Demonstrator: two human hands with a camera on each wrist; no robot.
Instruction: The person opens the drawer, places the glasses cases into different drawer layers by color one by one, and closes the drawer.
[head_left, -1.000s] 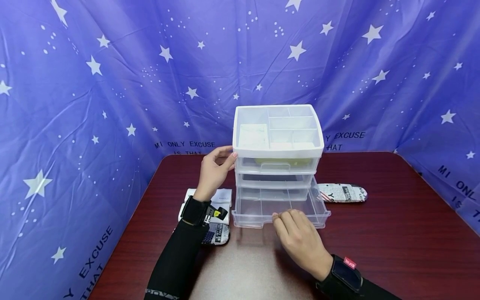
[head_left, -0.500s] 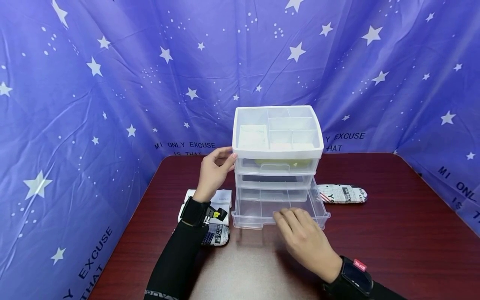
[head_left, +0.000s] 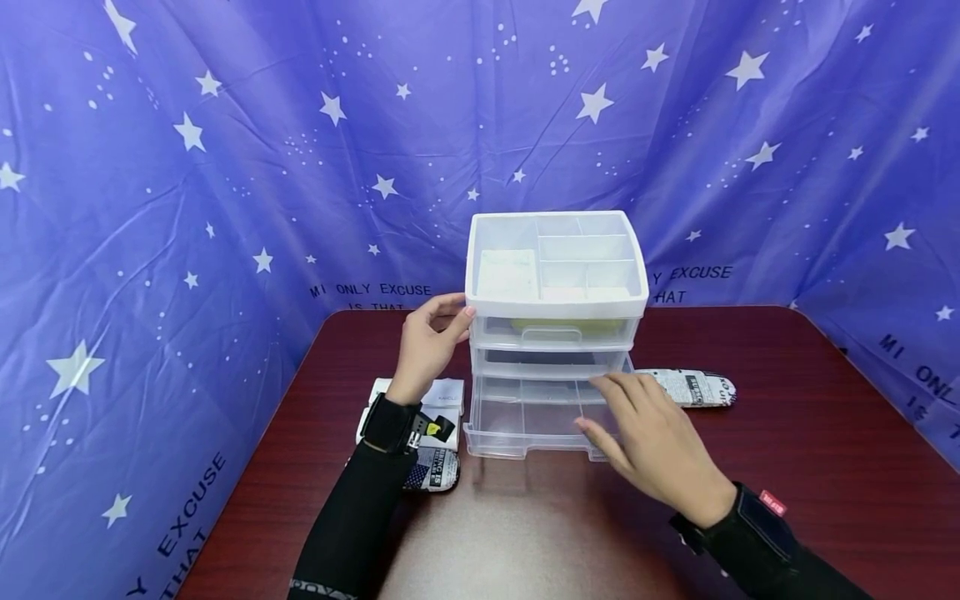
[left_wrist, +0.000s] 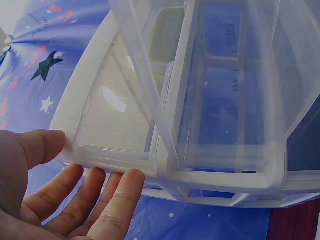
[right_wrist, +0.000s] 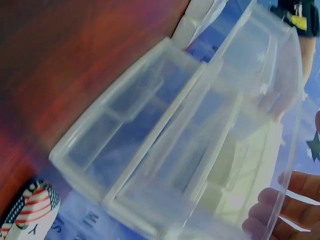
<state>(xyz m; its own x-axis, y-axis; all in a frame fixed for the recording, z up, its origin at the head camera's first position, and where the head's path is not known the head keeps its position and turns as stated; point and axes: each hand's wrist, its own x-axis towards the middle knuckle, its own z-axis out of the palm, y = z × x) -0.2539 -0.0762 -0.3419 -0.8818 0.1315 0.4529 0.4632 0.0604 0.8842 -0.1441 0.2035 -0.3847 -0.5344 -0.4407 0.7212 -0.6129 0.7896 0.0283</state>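
A clear plastic drawer unit (head_left: pixel 555 308) with a white divided top tray (head_left: pixel 510 271) stands on the table. Its bottom drawer (head_left: pixel 495 446) is pulled out toward me, and bare compartments show inside. Something yellow-green (head_left: pixel 532 324) shows through the front of the top drawer. My left hand (head_left: pixel 431 346) rests against the unit's left side, thumb by the tray's rim; the left wrist view shows its fingertips along the white frame. My right hand (head_left: pixel 660 442), fingers extended, is over the bottom drawer's right side, hiding that corner. Nothing is in its grasp.
A case with newspaper print (head_left: pixel 693 388) lies right of the unit, partly behind my right hand. At left, a white box (head_left: pixel 450 392) and another printed case (head_left: pixel 438 468) lie partly under my left forearm. A starry blue curtain (head_left: pixel 360 167) hangs behind the table.
My right hand has left the bottom drawer's front edge, moved up and right, and its curled fingers have straightened. The drawer stays pulled out. My left hand has not moved.
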